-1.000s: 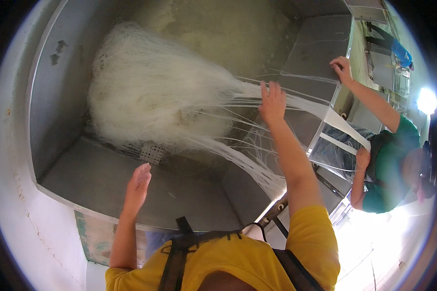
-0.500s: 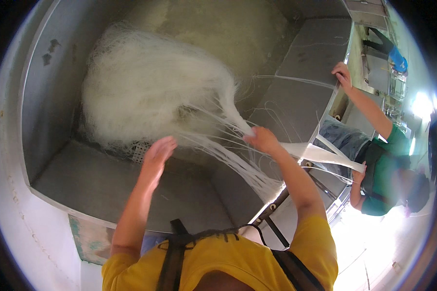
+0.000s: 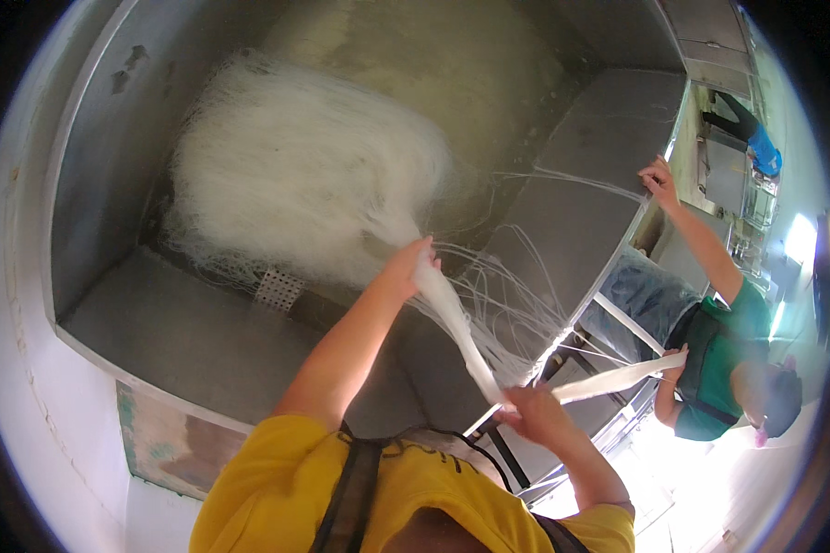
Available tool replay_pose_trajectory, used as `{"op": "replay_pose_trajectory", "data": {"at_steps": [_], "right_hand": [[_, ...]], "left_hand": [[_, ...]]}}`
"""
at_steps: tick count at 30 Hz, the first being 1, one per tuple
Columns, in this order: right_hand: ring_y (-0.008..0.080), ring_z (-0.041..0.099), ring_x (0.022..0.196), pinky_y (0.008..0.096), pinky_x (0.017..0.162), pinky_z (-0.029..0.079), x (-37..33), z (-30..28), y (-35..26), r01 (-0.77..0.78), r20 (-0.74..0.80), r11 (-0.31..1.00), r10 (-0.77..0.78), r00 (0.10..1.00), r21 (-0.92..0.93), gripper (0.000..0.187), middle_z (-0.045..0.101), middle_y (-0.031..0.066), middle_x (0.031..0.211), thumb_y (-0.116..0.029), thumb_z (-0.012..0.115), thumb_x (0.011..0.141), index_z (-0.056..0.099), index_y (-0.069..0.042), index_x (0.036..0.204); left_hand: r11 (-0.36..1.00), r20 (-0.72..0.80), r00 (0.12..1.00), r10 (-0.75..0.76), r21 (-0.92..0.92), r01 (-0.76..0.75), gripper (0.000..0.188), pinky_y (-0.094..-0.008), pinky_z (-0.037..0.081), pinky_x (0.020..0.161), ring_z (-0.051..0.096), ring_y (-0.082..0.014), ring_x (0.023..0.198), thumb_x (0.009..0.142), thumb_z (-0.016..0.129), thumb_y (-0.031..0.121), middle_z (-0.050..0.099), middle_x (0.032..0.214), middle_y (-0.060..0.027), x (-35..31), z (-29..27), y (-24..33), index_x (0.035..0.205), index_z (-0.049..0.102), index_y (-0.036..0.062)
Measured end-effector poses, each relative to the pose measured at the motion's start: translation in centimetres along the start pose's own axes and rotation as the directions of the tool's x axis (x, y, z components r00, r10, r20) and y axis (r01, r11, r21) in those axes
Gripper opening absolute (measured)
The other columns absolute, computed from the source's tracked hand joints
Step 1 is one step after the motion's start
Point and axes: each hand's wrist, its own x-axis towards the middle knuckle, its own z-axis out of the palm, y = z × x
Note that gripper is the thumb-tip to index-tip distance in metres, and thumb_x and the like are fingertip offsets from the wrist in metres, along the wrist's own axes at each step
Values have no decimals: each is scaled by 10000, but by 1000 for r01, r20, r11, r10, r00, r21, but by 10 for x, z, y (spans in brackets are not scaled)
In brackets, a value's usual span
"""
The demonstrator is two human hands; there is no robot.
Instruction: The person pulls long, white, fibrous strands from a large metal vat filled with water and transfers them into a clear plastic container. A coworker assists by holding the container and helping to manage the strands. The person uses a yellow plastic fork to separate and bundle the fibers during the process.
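A big mass of thin white strands [image 3: 295, 175] lies spread in a large metal vat [image 3: 184, 332]. From it a gathered bundle [image 3: 456, 327] runs down toward me. My left hand [image 3: 415, 267] is closed around the bundle where it leaves the mass. My right hand [image 3: 530, 410] grips the same bundle lower down, at the vat's near rim. Loose single strands [image 3: 526, 295] trail across the vat's right wall.
A co-worker in a green top [image 3: 719, 369] stands at the right, one hand [image 3: 659, 180] on the vat's rim and the other [image 3: 673, 364] holding a flat white band of strands. A perforated drain plate [image 3: 277, 290] sits in the vat floor.
My left hand rose from the vat floor and closed on the bundle. My right hand drew back from the strand mass to the near rim, pulling the bundle with it.
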Motion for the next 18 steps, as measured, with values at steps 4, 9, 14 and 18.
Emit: {"op": "replay_pose_trajectory", "data": {"at_steps": [4,9,14,18], "right_hand": [[226,480,1033,385,915,333,75,-22,3,149,-530,889,117,840,433,413,499,106,1119,-223,568,782,449,-79,1150],[171,515,954,294,820,401,230,9,-24,-87,95,-63,133,987,994,435,525,98,1095,-380,471,839,488,-40,1109],[171,536,786,307,712,433,283,-15,-70,-270,286,-441,-31,958,856,428,576,90,878,-427,467,820,531,-45,1001],[176,523,634,335,599,444,278,6,-47,-278,225,-496,-165,960,823,298,526,55,673,-337,505,781,536,-63,893]], "left_hand": [[924,51,993,107,362,-118,334,-312,472,583,528,-147,714,754,621,139,525,835,-47,-96,5,7,1044,475,58],[770,310,950,33,599,-222,383,-256,468,626,508,-109,756,756,625,139,535,879,-41,-171,14,-26,1092,466,48],[286,441,897,-23,863,-417,350,-316,423,720,526,-186,843,753,630,192,560,935,-97,-184,-18,-64,1026,506,12],[33,501,864,51,864,-503,368,-356,398,799,528,-259,893,750,618,226,550,944,-147,-184,-60,-70,1029,500,17]]}}
